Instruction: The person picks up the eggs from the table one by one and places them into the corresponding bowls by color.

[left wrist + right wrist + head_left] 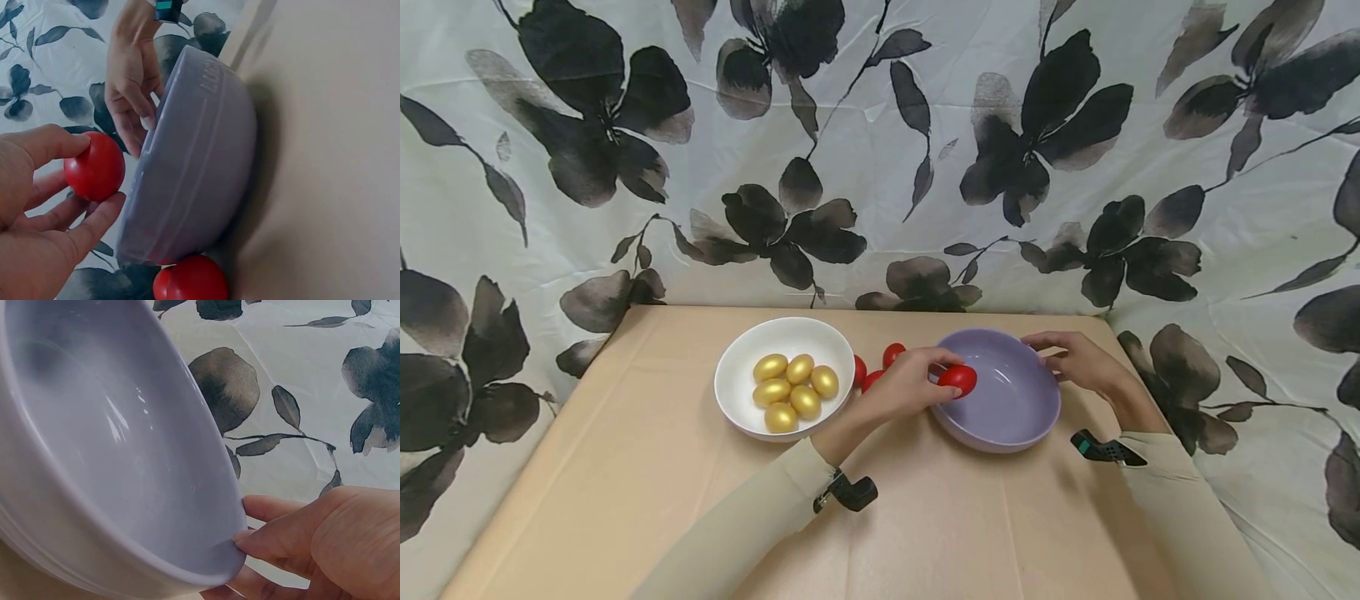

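Observation:
My left hand (904, 385) pinches a shiny red egg (958, 381) between thumb and fingers, over the left rim of a purple bowl (1017, 417). In the left wrist view that red egg (95, 167) is held above the bowl's edge, apart from it. At the far right side, my right hand (1084, 363) grips the bowl's rim. The right wrist view shows the thumb at the rim and the other fingers around the outside; the visible inside of the bowl (144, 456) holds nothing.
A white bowl (735, 410) with several gold eggs (806, 402) stands to the left. Between the bowls lie several more red eggs (892, 355), partly hidden by my left hand. Behind the tan table (625, 467) hangs a floral cloth (887, 167).

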A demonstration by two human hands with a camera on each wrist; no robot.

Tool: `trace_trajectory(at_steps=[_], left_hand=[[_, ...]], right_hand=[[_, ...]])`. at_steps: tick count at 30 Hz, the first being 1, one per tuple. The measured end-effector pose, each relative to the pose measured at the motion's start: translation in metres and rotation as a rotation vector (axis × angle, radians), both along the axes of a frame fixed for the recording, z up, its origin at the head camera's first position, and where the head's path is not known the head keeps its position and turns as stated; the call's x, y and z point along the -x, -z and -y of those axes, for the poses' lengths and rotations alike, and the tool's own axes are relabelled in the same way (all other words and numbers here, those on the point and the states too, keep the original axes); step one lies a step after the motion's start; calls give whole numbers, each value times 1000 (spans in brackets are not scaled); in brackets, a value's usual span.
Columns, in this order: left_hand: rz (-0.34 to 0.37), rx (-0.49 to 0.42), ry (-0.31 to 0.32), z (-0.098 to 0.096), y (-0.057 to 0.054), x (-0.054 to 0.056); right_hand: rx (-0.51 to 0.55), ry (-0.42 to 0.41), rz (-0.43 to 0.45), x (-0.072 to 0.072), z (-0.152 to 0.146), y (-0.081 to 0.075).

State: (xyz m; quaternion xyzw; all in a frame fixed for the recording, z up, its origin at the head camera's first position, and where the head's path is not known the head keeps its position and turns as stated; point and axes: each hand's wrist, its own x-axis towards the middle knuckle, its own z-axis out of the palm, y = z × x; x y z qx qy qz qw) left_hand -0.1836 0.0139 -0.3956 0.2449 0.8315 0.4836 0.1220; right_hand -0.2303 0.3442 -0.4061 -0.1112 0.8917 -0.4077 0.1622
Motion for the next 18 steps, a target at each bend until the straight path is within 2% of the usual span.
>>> trace_trajectory(at_steps=[8, 18], left_hand=[[-32, 24, 76, -13, 4, 7], [-75, 80, 128, -23, 11, 15]], right_hand=[[-4, 5, 0, -5, 0, 0], [3, 11, 11, -10, 2, 0]])
